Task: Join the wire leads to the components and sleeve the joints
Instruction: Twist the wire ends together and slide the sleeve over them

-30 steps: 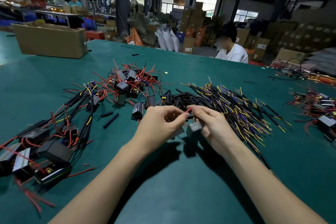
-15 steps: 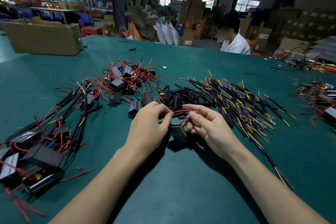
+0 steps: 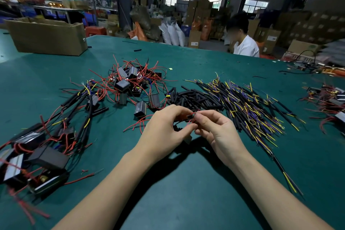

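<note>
Pinching a red wire lead (image 3: 192, 113) lying left-right, both hands (image 3: 188, 127) grip it.

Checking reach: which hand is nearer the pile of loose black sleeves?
Right. The right hand sits just in front of the black sleeve pile; the left hand is further to its left.

Bench (image 3: 186, 192) matt green cloth-like cover; component boxes (image 3: 122, 84) black smooth plastic; sleeves (image 3: 196, 97) matt black; carton (image 3: 46, 39) brown cardboard.
</note>
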